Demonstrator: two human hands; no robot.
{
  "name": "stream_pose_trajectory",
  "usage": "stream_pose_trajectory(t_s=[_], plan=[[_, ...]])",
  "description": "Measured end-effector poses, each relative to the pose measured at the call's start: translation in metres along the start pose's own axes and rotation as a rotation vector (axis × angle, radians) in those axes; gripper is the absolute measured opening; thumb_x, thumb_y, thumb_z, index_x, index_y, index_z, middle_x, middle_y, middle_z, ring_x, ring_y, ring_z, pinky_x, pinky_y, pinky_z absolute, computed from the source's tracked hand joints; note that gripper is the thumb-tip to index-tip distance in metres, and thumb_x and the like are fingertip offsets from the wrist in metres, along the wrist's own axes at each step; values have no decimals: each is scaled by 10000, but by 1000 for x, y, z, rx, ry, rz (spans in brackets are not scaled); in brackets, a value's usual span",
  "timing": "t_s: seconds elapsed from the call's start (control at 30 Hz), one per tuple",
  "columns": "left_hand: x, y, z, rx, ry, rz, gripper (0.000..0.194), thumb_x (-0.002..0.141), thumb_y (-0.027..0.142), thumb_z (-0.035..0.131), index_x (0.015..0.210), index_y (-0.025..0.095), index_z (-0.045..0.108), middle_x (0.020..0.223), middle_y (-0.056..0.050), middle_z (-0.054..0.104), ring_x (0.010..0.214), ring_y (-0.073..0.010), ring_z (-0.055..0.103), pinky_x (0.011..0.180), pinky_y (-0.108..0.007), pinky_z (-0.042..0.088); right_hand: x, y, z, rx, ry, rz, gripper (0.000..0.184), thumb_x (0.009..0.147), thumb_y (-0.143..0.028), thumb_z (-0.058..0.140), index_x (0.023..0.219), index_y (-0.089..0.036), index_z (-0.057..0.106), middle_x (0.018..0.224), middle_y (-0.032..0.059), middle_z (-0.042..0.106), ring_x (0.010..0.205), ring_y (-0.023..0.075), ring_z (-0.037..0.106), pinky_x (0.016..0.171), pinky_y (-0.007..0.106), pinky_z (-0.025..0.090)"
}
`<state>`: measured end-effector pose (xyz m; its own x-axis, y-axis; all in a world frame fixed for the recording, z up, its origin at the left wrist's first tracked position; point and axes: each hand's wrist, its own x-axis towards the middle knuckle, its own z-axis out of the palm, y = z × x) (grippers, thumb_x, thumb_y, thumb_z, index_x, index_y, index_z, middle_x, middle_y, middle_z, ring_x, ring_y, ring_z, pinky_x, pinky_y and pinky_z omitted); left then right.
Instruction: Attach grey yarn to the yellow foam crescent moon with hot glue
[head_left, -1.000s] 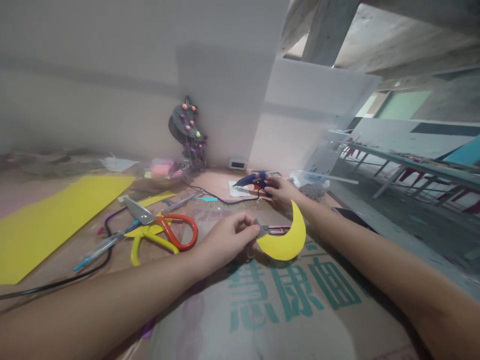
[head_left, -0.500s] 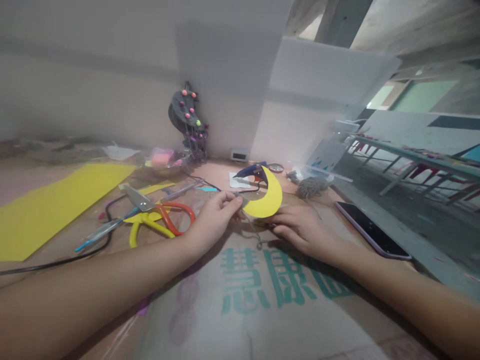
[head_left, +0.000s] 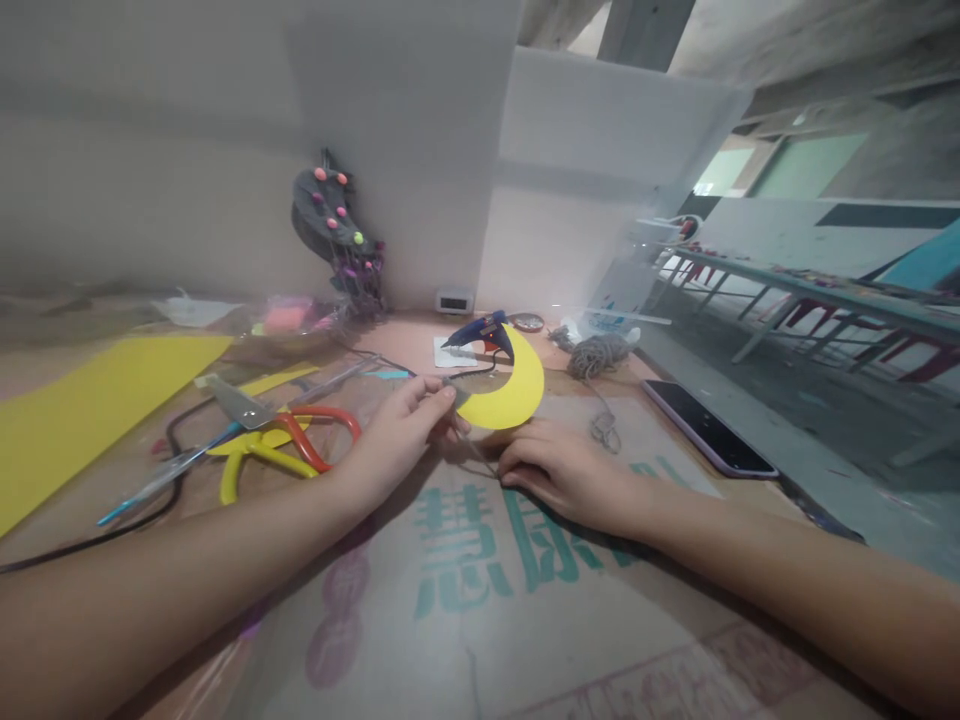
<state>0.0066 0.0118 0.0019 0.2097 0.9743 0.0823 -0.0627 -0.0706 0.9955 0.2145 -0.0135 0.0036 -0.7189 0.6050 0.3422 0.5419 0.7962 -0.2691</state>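
My left hand (head_left: pixel 401 430) pinches one tip of a yellow paper crescent (head_left: pixel 504 392) and holds it upright above the cardboard sheet (head_left: pixel 480 580). A thin grey string hangs from the pinch down to the cardboard. My right hand (head_left: pixel 562 472) rests on the cardboard just below the crescent, fingers curled with their tips near the string; whether they grip it is not visible. A blue glue gun (head_left: pixel 480 332) lies behind the crescent.
Scissors with red and yellow handles (head_left: pixel 277 440) lie to the left beside a black cable and a pen. A yellow paper sheet (head_left: pixel 82 400) lies far left. A grey yarn bundle (head_left: pixel 596 355) and a phone (head_left: pixel 705 428) lie to the right. A dark ornament with coloured pompoms (head_left: pixel 330 225) leans in the corner.
My right hand left the glue gun and came down onto the cardboard below the crescent. My left hand lifted the crescent away and the view shifted slightly right.
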Motion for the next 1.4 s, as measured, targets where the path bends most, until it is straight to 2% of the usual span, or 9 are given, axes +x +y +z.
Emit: stream_pose_trajectory(t_s=[0.17,0.33,0.57,0.7,0.77,0.83,0.93,1.1,1.4], plan=[[-2,0,2,-83,-71,-41,162,879,329,526,834,176,496,583,17,622,503,-98,552,485,-168,417,-1,3,1,-85,90,-46,201,938,-253,515,802,-175,641,768,59,656,744,169,565,685,281,455],[-5,6,6,-144,-54,-71,145,887,316,496,810,199,459,469,70,513,353,-82,425,365,-159,355,-3,11,-2,-209,113,-110,282,966,-328,457,792,-184,626,745,59,641,743,179,539,706,296,417],[-5,8,4,-127,-5,-58,196,912,295,472,747,196,436,455,90,446,317,-58,392,322,-140,298,-10,23,-9,-143,205,43,385,993,-399,337,764,-185,561,696,54,595,655,171,510,636,298,374],[-2,1,1,-144,-21,-12,183,916,314,468,775,198,446,498,80,479,355,-66,430,353,-149,358,-8,19,-9,-35,113,63,264,929,-422,513,930,-173,604,807,60,650,734,180,572,690,303,421],[-1,-1,0,-137,-25,-12,175,915,320,470,789,200,449,509,76,487,368,-71,436,353,-152,370,-5,16,-9,-67,46,46,344,855,-439,631,1059,-164,602,879,75,660,799,204,585,729,322,439],[-1,-2,-1,-125,-18,-13,172,908,325,480,791,203,447,521,70,498,384,-79,444,349,-157,383,-3,14,-8,-105,4,40,395,840,-411,659,1134,-156,593,952,100,655,881,227,584,776,342,450],[-1,-1,0,-115,-23,-22,177,897,339,489,790,208,439,544,63,520,385,-85,443,341,-174,405,-2,17,-5,-98,-2,-5,232,893,-294,601,1085,-168,633,1003,107,641,943,215,576,821,334,452],[-2,1,2,-107,-18,-43,153,910,309,473,807,200,443,522,66,522,373,-67,428,349,-137,371,-3,23,1,-200,120,-70,167,926,-183,509,817,-178,635,815,62,623,787,177,554,713,295,431],[0,-6,0,-77,-48,-28,162,905,349,479,848,201,441,556,43,599,399,-94,516,410,-186,435,-7,-9,-17,-83,155,0,182,908,-121,404,843,-184,562,700,8,654,578,120,571,538,222,426]])
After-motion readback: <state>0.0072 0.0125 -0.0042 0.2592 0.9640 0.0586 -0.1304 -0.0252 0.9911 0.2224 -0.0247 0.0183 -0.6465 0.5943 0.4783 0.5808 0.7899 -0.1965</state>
